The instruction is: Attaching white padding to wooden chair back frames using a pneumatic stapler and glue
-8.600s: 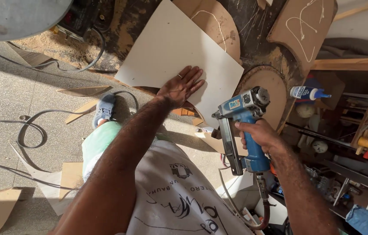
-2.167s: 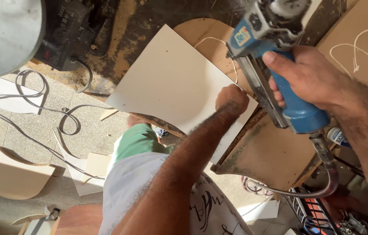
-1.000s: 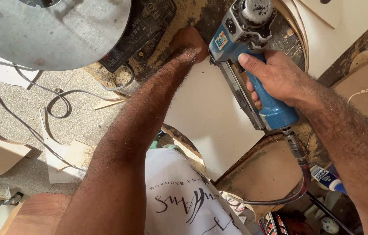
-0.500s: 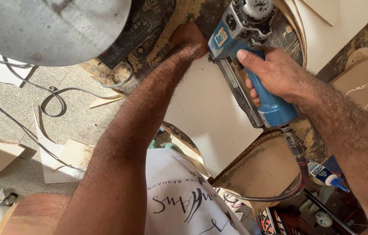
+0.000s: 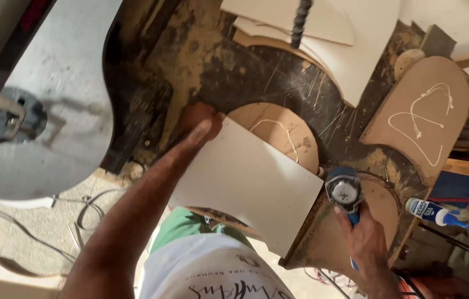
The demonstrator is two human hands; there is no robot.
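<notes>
My left hand [image 5: 200,123] is flat on the far corner of the white panel [image 5: 245,182], gripping nothing. The panel sits on the bench over a round board with glue on it. My right hand [image 5: 364,238] is wrapped tight around the blue nailer [image 5: 345,191] just off its right edge. If I ease off, the panel could skate on the glue and the nail might land crooked.
</notes>
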